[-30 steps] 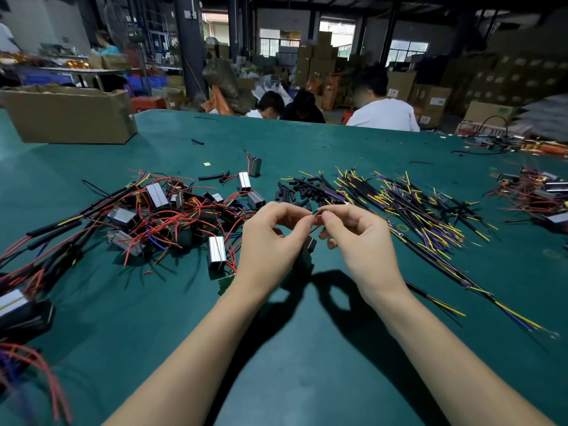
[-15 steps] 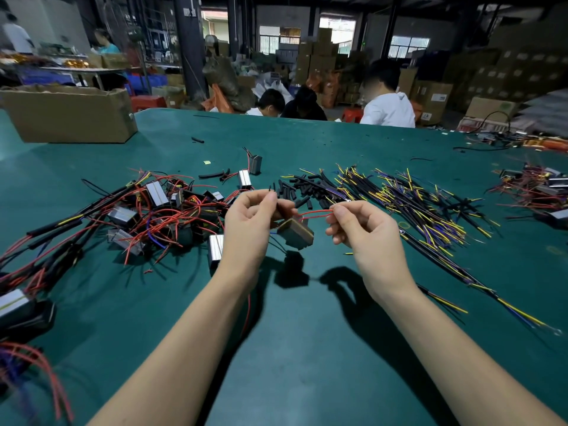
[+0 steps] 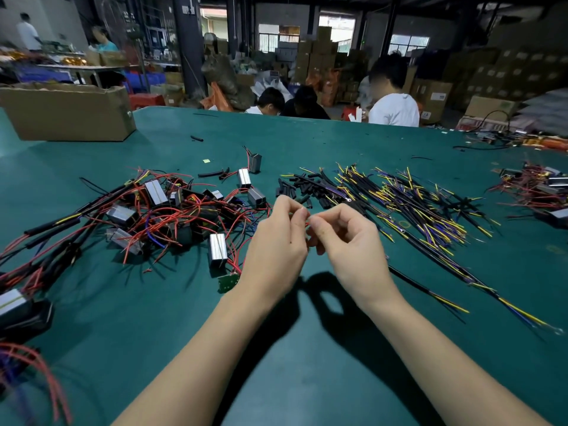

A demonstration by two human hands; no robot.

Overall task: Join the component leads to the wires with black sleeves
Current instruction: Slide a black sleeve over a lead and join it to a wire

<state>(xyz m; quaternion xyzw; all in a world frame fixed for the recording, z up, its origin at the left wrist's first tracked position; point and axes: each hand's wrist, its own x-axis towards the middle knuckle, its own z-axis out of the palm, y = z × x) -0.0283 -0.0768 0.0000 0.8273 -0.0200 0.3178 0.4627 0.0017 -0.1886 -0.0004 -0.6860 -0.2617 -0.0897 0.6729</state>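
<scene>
Pile of components (image 3: 172,210) sits left on the surface (image 3: 307,379). Left hand (image 3: 276,250) pinches a red lead (image 3: 306,225) against the right hand (image 3: 347,241), fingertips touching. Keep the ends lined up, twist gently. Sleeved wires (image 3: 415,204) wait on the right.

Both bare forearms extend forward from the bottom edge, converging at centre. Left hand (image 3: 276,241) and right hand (image 3: 347,241) are raised, backs toward the camera, fingertips meeting in a pinch. Remaining fingers are curled. What they pinch is mostly hidden.
</scene>
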